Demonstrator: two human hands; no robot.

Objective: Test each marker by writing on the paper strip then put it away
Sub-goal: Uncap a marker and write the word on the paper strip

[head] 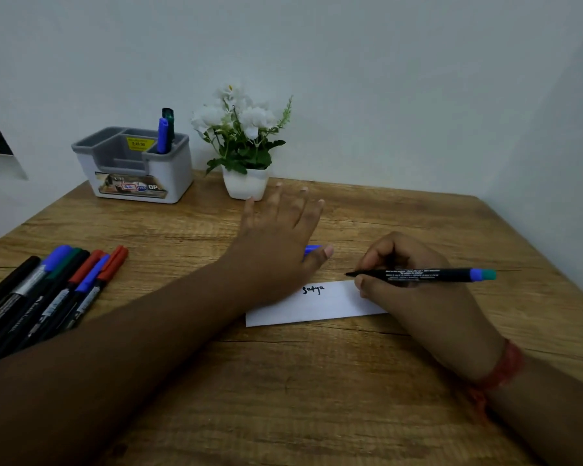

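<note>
Gripping an uncapped marker [424,275] above a paper strip [320,306], the right hand [414,290]; left hand [276,243] spread flat over a blue cap [312,249].

The right hand [414,280] grips an uncapped black marker [424,274] just right of the paper strip [320,306]; the left hand [276,243] spreads flat above the strip, a blue cap [312,249] beneath it.
</note>
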